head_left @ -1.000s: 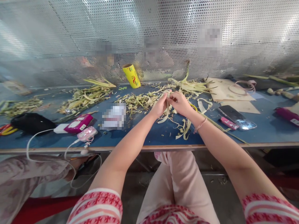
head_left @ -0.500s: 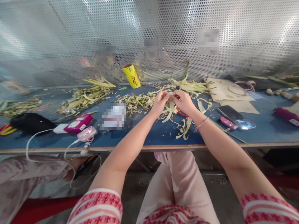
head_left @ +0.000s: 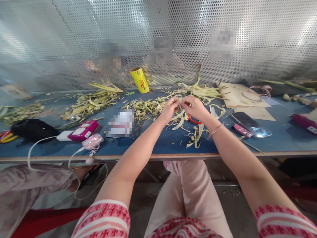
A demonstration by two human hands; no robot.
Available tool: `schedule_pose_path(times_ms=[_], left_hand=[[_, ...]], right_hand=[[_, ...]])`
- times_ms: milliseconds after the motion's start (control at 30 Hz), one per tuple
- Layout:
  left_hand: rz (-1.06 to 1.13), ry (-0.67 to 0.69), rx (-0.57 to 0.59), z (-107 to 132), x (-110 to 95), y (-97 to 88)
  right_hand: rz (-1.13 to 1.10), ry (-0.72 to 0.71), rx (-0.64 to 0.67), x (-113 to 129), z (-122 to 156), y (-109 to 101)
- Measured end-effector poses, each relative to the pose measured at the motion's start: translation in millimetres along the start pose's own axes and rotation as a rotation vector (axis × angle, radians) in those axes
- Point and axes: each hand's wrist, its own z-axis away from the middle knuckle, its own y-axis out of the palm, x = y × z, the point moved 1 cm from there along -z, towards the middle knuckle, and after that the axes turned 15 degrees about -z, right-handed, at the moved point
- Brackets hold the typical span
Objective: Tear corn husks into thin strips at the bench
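Observation:
My left hand and my right hand meet over the middle of the blue table, fingertips pinched together on a pale husk strip that hangs down between them. Loose curled husk strips lie on the table just below my hands. A red ring-shaped thing shows under my right hand; I cannot tell whether the hand holds it. A thin bracelet sits on my right wrist.
Heaps of green-yellow husk trimmings lie left and behind my hands. A yellow roll leans at the perforated metal screen. A phone, pink devices, a white cable and cardboard sheets lie about. Another person's sleeve is at lower left.
My hands have lowered slightly and stay pinched on the strip. The red ring under my right hand, hidden a second ago, has come into view.

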Motion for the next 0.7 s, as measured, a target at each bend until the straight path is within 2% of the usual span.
schedule_pose_path(times_ms=[233,567,700], left_hand=[[0.082,-0.037,0.004,3.3,-10.3,-0.3],[0.217,-0.193,-0.058,1.3,-14.4,-2.2],[0.204,-0.193,-0.063,1.8,-15.6,-3.1]], right_hand=[[0.036,0.022,0.032,-0.8,-0.4,-2.5],[0.052,0.157,-0.065,-7.5,0.4,-8.0],[0.030,0.165,-0.052,-6.5,0.5,-8.2]])
